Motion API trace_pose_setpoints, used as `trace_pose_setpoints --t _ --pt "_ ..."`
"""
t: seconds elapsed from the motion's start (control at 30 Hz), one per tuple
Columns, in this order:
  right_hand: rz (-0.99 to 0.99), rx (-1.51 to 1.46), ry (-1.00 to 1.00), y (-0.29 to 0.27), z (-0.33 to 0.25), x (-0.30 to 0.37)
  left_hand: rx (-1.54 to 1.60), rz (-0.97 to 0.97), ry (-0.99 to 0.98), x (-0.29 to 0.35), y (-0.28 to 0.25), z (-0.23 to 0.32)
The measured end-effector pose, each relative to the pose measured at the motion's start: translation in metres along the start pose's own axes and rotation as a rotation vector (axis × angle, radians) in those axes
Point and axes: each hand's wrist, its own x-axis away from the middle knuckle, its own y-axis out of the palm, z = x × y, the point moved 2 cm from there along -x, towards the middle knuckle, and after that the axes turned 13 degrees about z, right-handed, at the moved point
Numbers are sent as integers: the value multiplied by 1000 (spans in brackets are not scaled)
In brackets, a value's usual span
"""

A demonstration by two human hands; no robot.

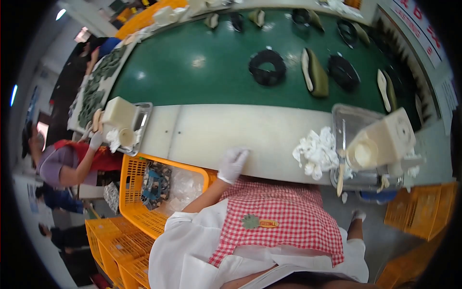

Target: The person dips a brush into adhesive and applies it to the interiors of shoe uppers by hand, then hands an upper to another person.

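Note:
My left hand [233, 165], in a white glove, rests at the near edge of the white work surface [226, 130]. Its fingers are curled together, and nothing shows in them. Away to the right, my right hand [358, 215], also gloved, hangs low beside my apron, below the table edge; its fingers are too small to make out. A heap of crumpled white tissue [317, 152] lies on the right part of the surface. Next to it, a metal tray [339, 120] holds a cream plastic container [387, 137] with a cup opening, and a brush [340, 176] leans there.
Beyond runs a green conveyor belt [192, 72] bearing olive shoe uppers [317, 77] and black rings [267, 67]. A yellow basket [130, 192] with bagged pieces stands left of me. A co-worker [67, 161] works farther left, by another cream container [119, 113]. Orange crates [423, 209] stand at right.

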Motion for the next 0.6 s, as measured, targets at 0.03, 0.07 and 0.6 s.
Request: trace_pose_setpoints --t 0.03,0.07,0.6 --pt "382 -604 313 38 79 -7 110 34 -43 -6 2 -12" --pt "385 -624 279 46 81 -15 87 -9 13 -1 8 -5" --pt "252 285 -54 -25 14 -73 -359 9 364 -1 24 54"
